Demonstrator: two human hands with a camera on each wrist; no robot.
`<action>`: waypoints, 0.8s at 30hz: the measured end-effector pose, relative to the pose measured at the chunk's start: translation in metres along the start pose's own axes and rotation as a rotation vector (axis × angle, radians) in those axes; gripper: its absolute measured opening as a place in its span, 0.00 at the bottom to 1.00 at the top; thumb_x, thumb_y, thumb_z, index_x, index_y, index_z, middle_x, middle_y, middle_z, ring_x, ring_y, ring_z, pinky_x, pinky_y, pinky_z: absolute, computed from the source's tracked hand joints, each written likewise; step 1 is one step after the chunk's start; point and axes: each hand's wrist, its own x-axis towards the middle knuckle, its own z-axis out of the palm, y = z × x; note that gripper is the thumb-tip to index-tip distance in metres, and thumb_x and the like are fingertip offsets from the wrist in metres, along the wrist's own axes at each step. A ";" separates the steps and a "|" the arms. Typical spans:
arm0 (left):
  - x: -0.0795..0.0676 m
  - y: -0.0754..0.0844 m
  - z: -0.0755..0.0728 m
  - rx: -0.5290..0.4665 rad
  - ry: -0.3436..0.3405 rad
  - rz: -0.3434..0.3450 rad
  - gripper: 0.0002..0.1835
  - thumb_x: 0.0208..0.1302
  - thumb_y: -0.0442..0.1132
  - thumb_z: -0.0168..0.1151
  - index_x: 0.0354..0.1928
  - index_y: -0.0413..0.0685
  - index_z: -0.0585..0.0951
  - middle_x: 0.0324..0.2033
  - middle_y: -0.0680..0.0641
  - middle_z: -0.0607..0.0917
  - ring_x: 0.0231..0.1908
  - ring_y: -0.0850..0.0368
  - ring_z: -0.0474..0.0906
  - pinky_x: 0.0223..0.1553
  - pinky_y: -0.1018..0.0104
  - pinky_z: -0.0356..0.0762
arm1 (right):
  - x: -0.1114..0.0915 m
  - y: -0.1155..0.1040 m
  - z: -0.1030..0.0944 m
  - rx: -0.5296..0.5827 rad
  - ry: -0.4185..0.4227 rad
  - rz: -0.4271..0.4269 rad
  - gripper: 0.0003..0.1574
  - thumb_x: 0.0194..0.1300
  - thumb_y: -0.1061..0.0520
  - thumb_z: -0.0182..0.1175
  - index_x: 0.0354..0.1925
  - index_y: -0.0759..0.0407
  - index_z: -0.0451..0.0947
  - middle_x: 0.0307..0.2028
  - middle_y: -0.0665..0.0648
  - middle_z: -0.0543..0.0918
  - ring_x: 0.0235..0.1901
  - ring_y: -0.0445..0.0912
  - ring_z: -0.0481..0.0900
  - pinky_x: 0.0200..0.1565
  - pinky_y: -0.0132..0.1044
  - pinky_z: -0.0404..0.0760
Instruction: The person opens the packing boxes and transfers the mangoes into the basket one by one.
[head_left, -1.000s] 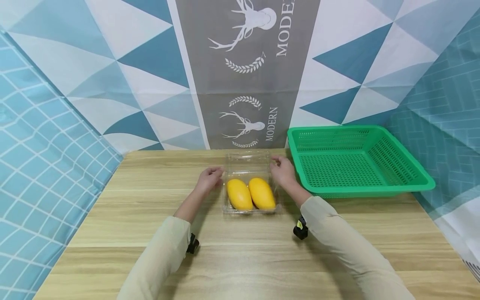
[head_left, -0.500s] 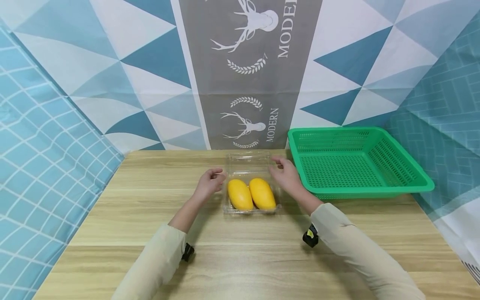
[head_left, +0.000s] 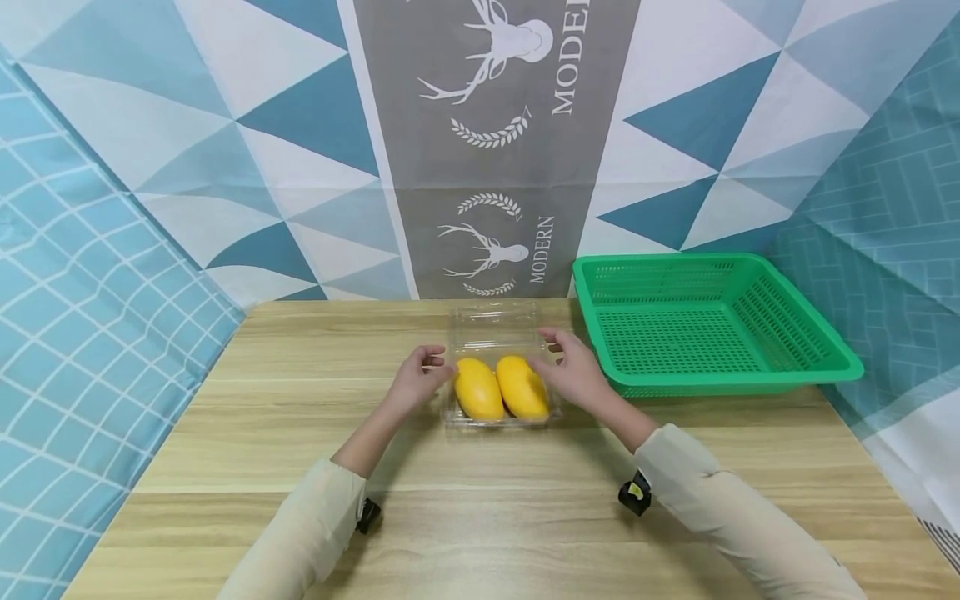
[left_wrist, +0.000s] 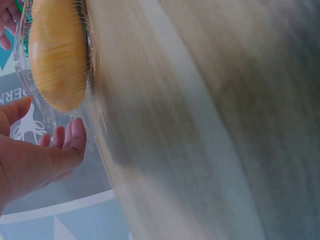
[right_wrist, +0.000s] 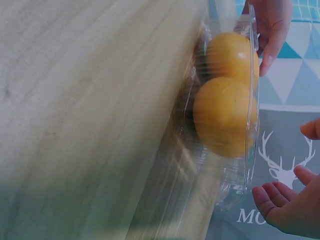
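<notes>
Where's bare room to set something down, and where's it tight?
Bare: wooden tabletop in front of the clear clamshell, between the sleeves; also left of the left hand, toward the blue grid cloth; and inside the green basket. Crowded: the clamshell base, holding two mangoes, and the gap between it and the basket, where the right hand is.

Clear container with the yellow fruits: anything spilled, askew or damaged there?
Nothing stands out. In the head view, the left fruit and right fruit lie side by side inside the clear container, its lid open behind them. No spill or break shows; fine cracks can't be told.
</notes>
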 end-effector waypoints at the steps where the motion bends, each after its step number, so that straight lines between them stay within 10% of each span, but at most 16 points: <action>1: -0.001 0.000 0.000 0.000 -0.005 -0.003 0.30 0.61 0.41 0.61 0.63 0.42 0.65 0.54 0.39 0.71 0.52 0.45 0.71 0.49 0.56 0.79 | -0.001 -0.001 0.001 -0.003 -0.004 -0.002 0.35 0.61 0.50 0.61 0.63 0.59 0.65 0.61 0.61 0.71 0.58 0.54 0.70 0.54 0.49 0.77; 24: -0.007 -0.006 0.002 0.019 -0.005 0.022 0.30 0.60 0.38 0.60 0.63 0.39 0.64 0.52 0.38 0.73 0.48 0.46 0.73 0.40 0.68 0.78 | -0.012 -0.006 0.019 -0.113 -0.084 -0.109 0.39 0.55 0.50 0.67 0.62 0.58 0.66 0.59 0.60 0.73 0.53 0.55 0.74 0.54 0.48 0.77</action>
